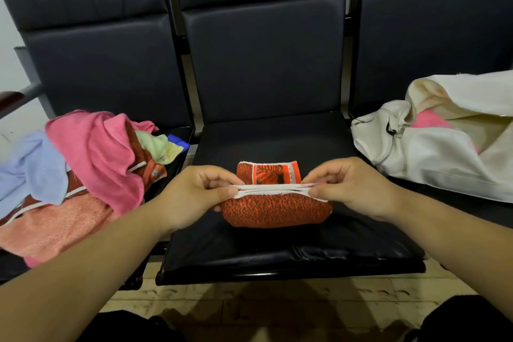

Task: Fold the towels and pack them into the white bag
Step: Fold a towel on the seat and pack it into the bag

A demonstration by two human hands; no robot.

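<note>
Fingers (222, 176) of your left hand (191, 192) and right hand (352, 189) pinch the white-trimmed ends of the folded red towel (274, 211) over the middle of the centre seat (277, 136), with the towel pile (91, 158) beyond its left edge and the white bag (433, 158) beyond its right edge.

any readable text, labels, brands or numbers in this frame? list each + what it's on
No legible text anywhere in this frame.
Printed panel on the red-orange towel: black pattern on orange, no letters can be made out.
Small mark on an orange band in the towel pile: too small and blurred to read.
White bag: no print or logo visible, only a zip and metal hardware.
</note>
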